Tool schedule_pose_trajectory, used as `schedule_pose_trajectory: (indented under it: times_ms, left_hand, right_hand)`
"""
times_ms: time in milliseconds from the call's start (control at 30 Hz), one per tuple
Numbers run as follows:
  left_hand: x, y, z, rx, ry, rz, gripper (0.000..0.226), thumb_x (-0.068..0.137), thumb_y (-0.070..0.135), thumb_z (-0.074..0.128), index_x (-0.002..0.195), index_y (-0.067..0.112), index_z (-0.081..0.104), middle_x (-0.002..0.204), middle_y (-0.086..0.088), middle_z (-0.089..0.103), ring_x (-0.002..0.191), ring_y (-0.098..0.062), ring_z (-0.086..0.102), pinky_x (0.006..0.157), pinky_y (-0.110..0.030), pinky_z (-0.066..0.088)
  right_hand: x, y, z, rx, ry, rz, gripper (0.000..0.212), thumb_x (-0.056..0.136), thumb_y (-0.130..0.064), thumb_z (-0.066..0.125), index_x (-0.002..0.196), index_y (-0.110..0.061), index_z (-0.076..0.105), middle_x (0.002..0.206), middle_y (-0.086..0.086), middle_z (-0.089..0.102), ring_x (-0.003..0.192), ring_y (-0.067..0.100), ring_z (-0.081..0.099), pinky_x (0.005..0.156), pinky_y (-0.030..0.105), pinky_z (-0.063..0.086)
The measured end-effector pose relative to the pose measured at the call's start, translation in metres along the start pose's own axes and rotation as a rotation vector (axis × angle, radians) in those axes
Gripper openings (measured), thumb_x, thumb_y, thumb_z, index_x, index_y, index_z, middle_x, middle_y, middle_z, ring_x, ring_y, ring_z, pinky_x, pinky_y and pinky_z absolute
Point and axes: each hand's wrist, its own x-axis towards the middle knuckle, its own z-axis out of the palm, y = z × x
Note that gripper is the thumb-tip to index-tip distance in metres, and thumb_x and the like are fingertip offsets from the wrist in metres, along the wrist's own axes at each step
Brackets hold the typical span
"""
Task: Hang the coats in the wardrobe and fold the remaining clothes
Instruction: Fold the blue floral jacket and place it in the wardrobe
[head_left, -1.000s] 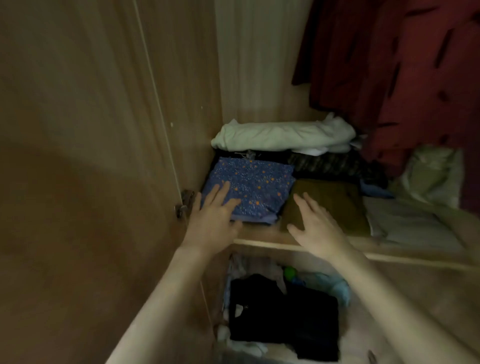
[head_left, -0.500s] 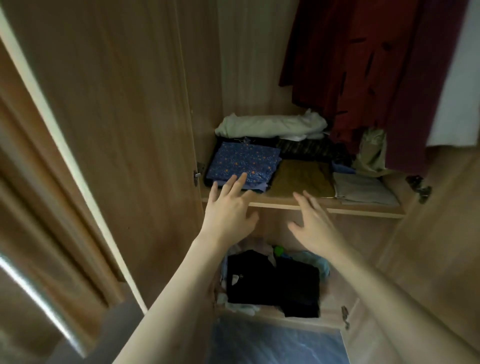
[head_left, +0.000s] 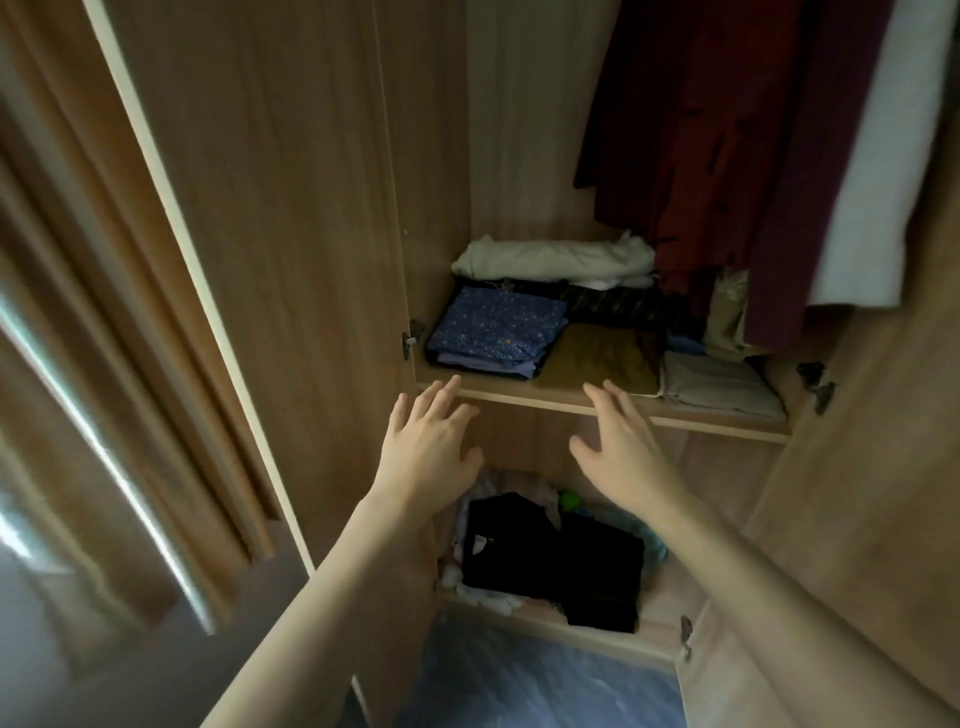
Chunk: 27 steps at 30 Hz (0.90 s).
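A: The wooden wardrobe (head_left: 519, 156) stands open; dark red coats (head_left: 727, 145) hang at two o'clock; on the shelf (head_left: 571, 400) lie a folded blue patterned garment (head_left: 498, 327) at twelve and an olive one (head_left: 602, 358) at one

B: And the hands?

A: Left hand (head_left: 426, 447) and right hand (head_left: 618, 452) hover before the shelf edge, fingers spread, holding nothing; black clothes (head_left: 550, 556) lie on the lower shelf at six

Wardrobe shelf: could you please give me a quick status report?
Both hands, left hand and right hand, open, empty. Blue patterned garment folded on shelf. Nothing in the way.
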Motion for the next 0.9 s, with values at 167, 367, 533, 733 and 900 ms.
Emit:
schedule_pose_trajectory:
  times_ms: [167, 367, 533, 733, 900]
  left_hand:
    - [-0.024, -0.002, -0.008, 0.012, 0.020, -0.048, 0.051, 0.083, 0.038, 0.051, 0.134, 0.031, 0.048, 0.162, 0.001, 0.009, 0.148, -0.021, 0.009, 0.118, -0.047, 0.013]
    - [-0.046, -0.036, -0.031, -0.008, 0.074, -0.156, 0.051, 0.085, 0.028, 0.054, 0.136, 0.023, 0.046, 0.163, -0.007, -0.006, 0.149, -0.028, -0.005, 0.120, -0.050, 0.004]
    - [-0.048, -0.087, -0.041, -0.020, 0.233, -0.404, 0.081, 0.078, 0.022, 0.057, 0.150, 0.034, 0.021, 0.156, -0.015, -0.028, 0.142, -0.034, -0.029, 0.118, -0.053, -0.005]
    - [-0.017, -0.139, -0.050, -0.261, 0.237, -0.593, 0.068, 0.080, 0.031, 0.063, 0.142, 0.036, 0.035, 0.156, -0.027, -0.012, 0.145, -0.044, -0.004, 0.117, -0.055, 0.004]
    - [-0.004, -0.132, -0.043, -0.329, 0.315, -0.653, 0.042, 0.079, 0.048, 0.063, 0.114, 0.025, 0.057, 0.144, -0.019, 0.020, 0.119, -0.041, 0.034, 0.099, -0.048, 0.036]
  right_hand:
    - [-0.019, -0.007, 0.003, -0.007, 0.003, -0.060, 0.064, 0.094, -0.033, 0.054, 0.150, -0.020, 0.025, 0.159, 0.004, 0.017, 0.143, 0.027, 0.025, 0.113, 0.046, 0.029]
    - [-0.024, -0.032, 0.015, 0.019, -0.034, -0.070, 0.065, 0.094, -0.031, 0.055, 0.150, -0.022, 0.023, 0.159, 0.002, 0.016, 0.144, 0.025, 0.022, 0.111, 0.042, 0.029]
    - [-0.012, -0.069, 0.030, 0.001, -0.027, -0.107, 0.067, 0.093, -0.035, 0.056, 0.150, -0.022, 0.024, 0.159, 0.002, 0.018, 0.143, 0.025, 0.026, 0.111, 0.044, 0.031]
    - [-0.007, -0.090, 0.042, -0.023, -0.007, -0.094, 0.067, 0.092, -0.039, 0.055, 0.149, -0.025, 0.024, 0.159, 0.000, 0.017, 0.140, 0.026, 0.031, 0.108, 0.045, 0.037]
    - [-0.004, -0.084, 0.036, -0.003, -0.004, -0.024, 0.066, 0.094, -0.034, 0.055, 0.150, -0.024, 0.023, 0.159, 0.000, 0.013, 0.144, 0.026, 0.023, 0.111, 0.043, 0.030]
